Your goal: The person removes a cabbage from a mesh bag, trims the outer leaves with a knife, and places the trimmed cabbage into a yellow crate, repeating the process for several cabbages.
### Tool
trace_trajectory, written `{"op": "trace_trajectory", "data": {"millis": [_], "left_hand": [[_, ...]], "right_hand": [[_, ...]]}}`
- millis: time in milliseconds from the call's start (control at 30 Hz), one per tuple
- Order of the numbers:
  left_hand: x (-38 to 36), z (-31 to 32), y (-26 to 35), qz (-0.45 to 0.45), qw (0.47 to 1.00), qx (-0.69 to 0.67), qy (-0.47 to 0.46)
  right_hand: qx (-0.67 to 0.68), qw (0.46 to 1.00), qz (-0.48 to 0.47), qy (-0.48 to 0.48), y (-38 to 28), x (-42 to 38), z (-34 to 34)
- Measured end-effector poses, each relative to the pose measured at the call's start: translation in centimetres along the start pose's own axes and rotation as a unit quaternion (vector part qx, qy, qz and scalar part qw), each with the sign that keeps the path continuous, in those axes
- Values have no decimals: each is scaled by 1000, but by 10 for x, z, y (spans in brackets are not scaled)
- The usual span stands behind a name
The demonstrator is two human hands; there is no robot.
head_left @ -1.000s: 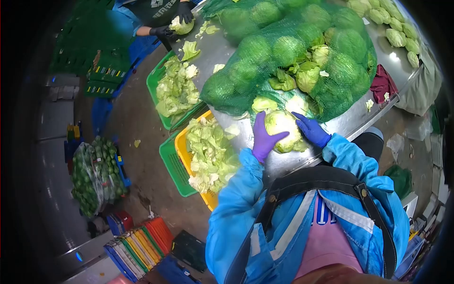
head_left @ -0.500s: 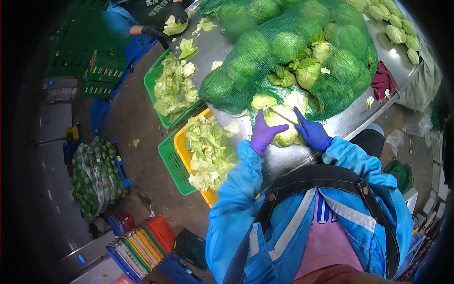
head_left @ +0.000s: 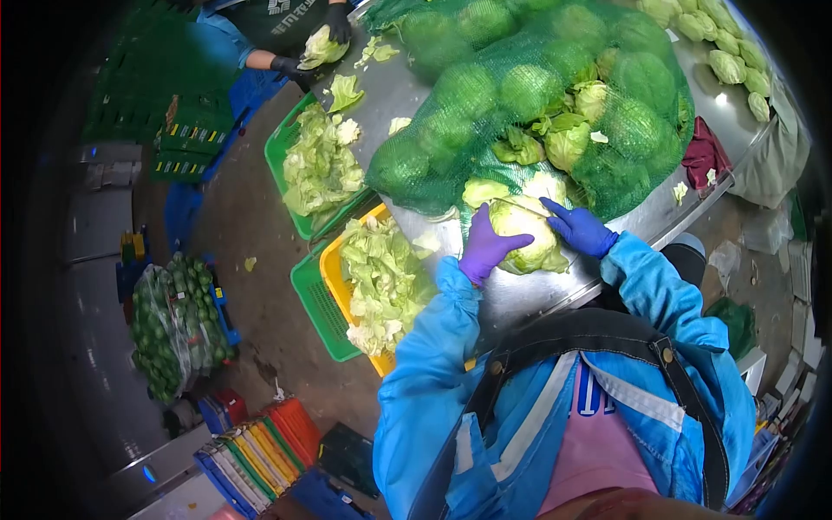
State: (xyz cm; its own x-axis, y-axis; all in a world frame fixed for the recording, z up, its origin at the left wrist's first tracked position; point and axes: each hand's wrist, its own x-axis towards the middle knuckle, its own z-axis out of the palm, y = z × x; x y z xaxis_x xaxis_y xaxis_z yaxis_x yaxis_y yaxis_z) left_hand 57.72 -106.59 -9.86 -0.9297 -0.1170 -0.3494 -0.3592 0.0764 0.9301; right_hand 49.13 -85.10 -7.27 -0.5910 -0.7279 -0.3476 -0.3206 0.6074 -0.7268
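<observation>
A pale green cabbage [head_left: 530, 238] rests on the metal table near its front edge, against the green mesh sack [head_left: 485, 160]. My left hand [head_left: 490, 246], in a purple glove, grips the cabbage's left side with the thumb across its front. On the other side my right hand [head_left: 585, 230], in a blue-purple glove, has its fingers at the cabbage's upper right. It holds a thin knife [head_left: 520, 204], whose narrow blade lies over the top of the cabbage; the handle is hidden in the hand. Loose leaves [head_left: 484, 191] lie just behind.
More cabbages fill the mesh sack. To the left stand a yellow crate [head_left: 330, 260] and a green crate [head_left: 276, 152] with trimmed leaves. A co-worker's gloved hand [head_left: 338, 23] is by another cabbage [head_left: 322, 49]. Trimmed cabbages [head_left: 726, 66] lie at far right, beside a maroon cloth [head_left: 704, 152].
My right hand has shifted slightly right and up, and the knife blade now lies flatter. More of the cabbage's face shows. The co-worker's hand has moved a little at the far left.
</observation>
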Motion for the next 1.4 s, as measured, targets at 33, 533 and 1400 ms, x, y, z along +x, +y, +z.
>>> {"op": "trace_trajectory", "data": {"millis": [33,533,1400], "left_hand": [[-4,0,-1,-5,1000,-6,15],[-48,-27,-2,61,995,-69,46],[-57,1,-15,69,969,-173,165]], "right_hand": [[-2,999,-8,51,0,2,11],[-3,988,136,68,82,9,45],[427,898,96,46,-59,21,25]]}}
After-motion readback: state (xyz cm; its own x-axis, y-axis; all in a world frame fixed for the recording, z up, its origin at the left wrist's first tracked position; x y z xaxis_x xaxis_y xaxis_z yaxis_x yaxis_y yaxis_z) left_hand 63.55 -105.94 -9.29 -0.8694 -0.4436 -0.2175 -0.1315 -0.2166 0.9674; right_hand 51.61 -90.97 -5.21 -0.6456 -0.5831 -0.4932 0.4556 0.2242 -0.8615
